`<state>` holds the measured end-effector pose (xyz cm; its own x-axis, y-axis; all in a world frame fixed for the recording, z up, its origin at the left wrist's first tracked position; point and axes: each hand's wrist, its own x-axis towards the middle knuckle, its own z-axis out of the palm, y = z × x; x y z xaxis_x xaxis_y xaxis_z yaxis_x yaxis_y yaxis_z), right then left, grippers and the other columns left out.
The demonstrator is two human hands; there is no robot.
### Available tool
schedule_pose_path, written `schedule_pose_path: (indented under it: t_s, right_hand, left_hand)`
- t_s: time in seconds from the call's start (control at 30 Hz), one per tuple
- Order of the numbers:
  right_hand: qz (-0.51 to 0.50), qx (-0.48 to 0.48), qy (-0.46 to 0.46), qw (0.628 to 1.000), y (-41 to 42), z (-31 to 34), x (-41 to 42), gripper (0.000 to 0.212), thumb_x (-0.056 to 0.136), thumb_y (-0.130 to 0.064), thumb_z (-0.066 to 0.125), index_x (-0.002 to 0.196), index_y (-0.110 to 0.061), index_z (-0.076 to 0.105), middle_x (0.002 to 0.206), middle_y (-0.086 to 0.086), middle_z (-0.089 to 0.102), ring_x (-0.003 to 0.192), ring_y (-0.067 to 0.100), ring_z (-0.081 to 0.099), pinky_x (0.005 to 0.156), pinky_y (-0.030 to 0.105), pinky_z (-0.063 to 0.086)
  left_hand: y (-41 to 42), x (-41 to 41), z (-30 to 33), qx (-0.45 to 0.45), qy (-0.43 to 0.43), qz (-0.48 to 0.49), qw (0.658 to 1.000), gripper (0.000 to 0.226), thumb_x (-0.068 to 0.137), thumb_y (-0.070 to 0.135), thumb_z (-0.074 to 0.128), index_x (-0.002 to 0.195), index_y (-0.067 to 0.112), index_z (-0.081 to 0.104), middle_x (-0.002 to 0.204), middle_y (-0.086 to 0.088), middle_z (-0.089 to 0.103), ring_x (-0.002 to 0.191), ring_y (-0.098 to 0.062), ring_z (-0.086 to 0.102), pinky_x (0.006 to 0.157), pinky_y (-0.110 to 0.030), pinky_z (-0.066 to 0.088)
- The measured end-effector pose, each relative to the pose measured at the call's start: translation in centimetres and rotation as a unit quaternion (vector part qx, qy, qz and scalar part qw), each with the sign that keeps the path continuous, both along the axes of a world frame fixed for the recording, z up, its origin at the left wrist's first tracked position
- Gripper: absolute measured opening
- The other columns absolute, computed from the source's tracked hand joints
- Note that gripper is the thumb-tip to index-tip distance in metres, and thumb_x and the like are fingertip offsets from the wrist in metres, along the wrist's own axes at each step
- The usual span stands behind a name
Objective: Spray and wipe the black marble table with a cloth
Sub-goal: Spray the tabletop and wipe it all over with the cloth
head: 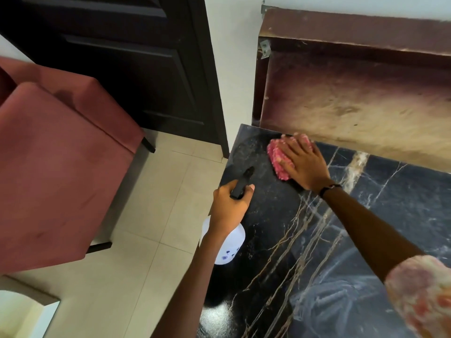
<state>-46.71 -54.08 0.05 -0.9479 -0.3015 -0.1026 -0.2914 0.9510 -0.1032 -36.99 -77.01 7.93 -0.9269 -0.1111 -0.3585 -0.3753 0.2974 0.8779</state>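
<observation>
The black marble table (366, 228) with pale veins fills the lower right. A pink fluffy cloth (277, 157) lies near the table's far left corner, and my right hand (303, 164) presses flat on it, fingers spread. My left hand (230, 206) grips the black trigger head of a white spray bottle (230, 250) at the table's left edge, its nozzle pointing toward the far corner. The bottle's body hangs below my wrist, partly hidden by it.
A brown wooden panel (353, 93) backs the table against the wall. A red upholstered chair (56, 167) stands to the left on the cream tiled floor (146, 240). A dark door (136, 57) is behind it.
</observation>
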Motion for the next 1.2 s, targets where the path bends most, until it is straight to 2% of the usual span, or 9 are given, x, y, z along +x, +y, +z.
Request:
schedule_pose_path:
  t_s: [0.17, 0.37, 0.5, 0.57, 0.73, 0.9, 1.0, 1.1, 1.2]
  right_hand:
    - [-0.148, -0.043, -0.008, 0.988, -4.2, 0.3, -2.6, 0.055, 0.100, -0.046, 0.029, 0.151, -0.025, 0.025, 0.158, 0.004, 0.026, 0.147, 0.031, 0.017, 0.116, 0.060, 0.015]
    - [0.007, 0.005, -0.037, 0.999, -4.8, 0.1, 3.5, 0.063, 0.097, -0.055, 0.014, 0.152, -0.026, 0.020, 0.160, 0.001, 0.021, 0.149, 0.025, 0.011, 0.119, 0.053, 0.015]
    - [0.001, 0.024, -0.038, 0.999, 1.8, 0.1, 6.4, 0.069, 0.094, -0.061, 0.002, 0.152, -0.026, 0.019, 0.160, 0.002, 0.019, 0.149, 0.025, 0.009, 0.119, 0.054, 0.014]
    - [-0.093, 0.012, -0.033, 0.995, 4.4, 0.4, 5.6, 0.074, 0.091, -0.062, -0.001, 0.151, -0.024, 0.019, 0.160, 0.005, 0.018, 0.149, 0.028, 0.008, 0.119, 0.054, 0.011]
    - [-0.270, -0.048, -0.067, 0.959, 2.6, 0.7, 1.3, 0.059, 0.101, -0.051, 0.021, 0.153, -0.026, 0.009, 0.163, 0.001, 0.004, 0.149, 0.029, -0.003, 0.117, 0.060, -0.001]
    - [-0.129, -0.034, -0.051, 0.990, -1.1, 0.7, 5.5, 0.063, 0.096, -0.054, 0.012, 0.152, -0.027, 0.013, 0.162, 0.000, 0.009, 0.149, 0.026, 0.001, 0.118, 0.056, 0.002]
    - [-0.043, 0.000, -0.050, 0.998, 2.1, 0.3, 10.0, 0.065, 0.095, -0.060, 0.006, 0.152, -0.028, 0.014, 0.161, -0.001, 0.017, 0.149, 0.022, 0.006, 0.120, 0.052, 0.012]
    - [-0.105, -0.008, -0.048, 0.993, 7.6, 0.5, 10.9, 0.070, 0.093, -0.063, 0.001, 0.151, -0.027, 0.015, 0.160, 0.002, 0.019, 0.149, 0.026, 0.009, 0.119, 0.053, 0.012]
    - [-0.226, -0.034, -0.035, 0.973, 10.2, 0.4, 8.2, 0.063, 0.097, -0.057, 0.016, 0.152, -0.027, 0.015, 0.161, 0.000, 0.014, 0.149, 0.027, 0.005, 0.119, 0.055, 0.009]
  left_hand:
    - [-0.4, 0.8, 0.0, 0.006, 0.045, 0.022, 0.999, 0.006, 0.082, 0.028, 0.068, 0.079, 0.024, 0.065, 0.065, 0.011, 0.065, 0.067, -0.012, 0.065, 0.069, -0.026, 0.054]
    - [-0.9, 2.1, -0.2, 0.000, 0.112, -0.042, 0.993, 0.010, 0.084, 0.025, 0.067, 0.084, 0.015, 0.067, 0.071, -0.003, 0.069, 0.073, -0.015, 0.067, 0.073, -0.028, 0.057]
    - [-1.4, 2.3, -0.5, 0.012, 0.127, -0.071, 0.989, 0.007, 0.083, 0.029, 0.067, 0.088, 0.024, 0.066, 0.076, 0.008, 0.070, 0.081, -0.006, 0.067, 0.073, -0.017, 0.054]
    - [-1.7, 2.4, -0.7, 0.020, 0.128, -0.084, 0.988, 0.009, 0.083, 0.032, 0.066, 0.089, 0.025, 0.066, 0.076, 0.008, 0.070, 0.082, -0.008, 0.067, 0.074, -0.020, 0.056]
    - [-1.7, 3.0, -0.4, 0.008, 0.109, -0.111, 0.988, 0.020, 0.079, 0.048, 0.063, 0.089, 0.031, 0.065, 0.077, 0.015, 0.070, 0.079, -0.011, 0.068, 0.066, -0.032, 0.059]
    - [-1.6, 3.2, 0.2, 0.014, 0.073, -0.103, 0.992, 0.023, 0.075, 0.050, 0.067, 0.090, 0.032, 0.066, 0.076, 0.009, 0.070, 0.064, -0.018, 0.068, 0.057, -0.036, 0.060]
    - [-1.9, 3.2, 0.0, -0.004, 0.044, -0.099, 0.994, 0.038, 0.071, 0.059, 0.064, 0.097, 0.032, 0.066, 0.091, 0.004, 0.071, 0.080, -0.025, 0.069, 0.073, -0.043, 0.060]
    - [-2.0, 3.4, -0.3, -0.004, 0.031, -0.108, 0.994, 0.030, 0.078, 0.043, 0.068, 0.100, 0.022, 0.067, 0.099, -0.003, 0.071, 0.093, -0.025, 0.067, 0.076, -0.051, 0.058]
    - [-1.4, 3.6, -0.2, -0.017, 0.040, -0.099, 0.994, 0.013, 0.084, 0.025, 0.065, 0.095, 0.018, 0.068, 0.090, -0.006, 0.072, 0.077, -0.022, 0.066, 0.067, -0.043, 0.057]
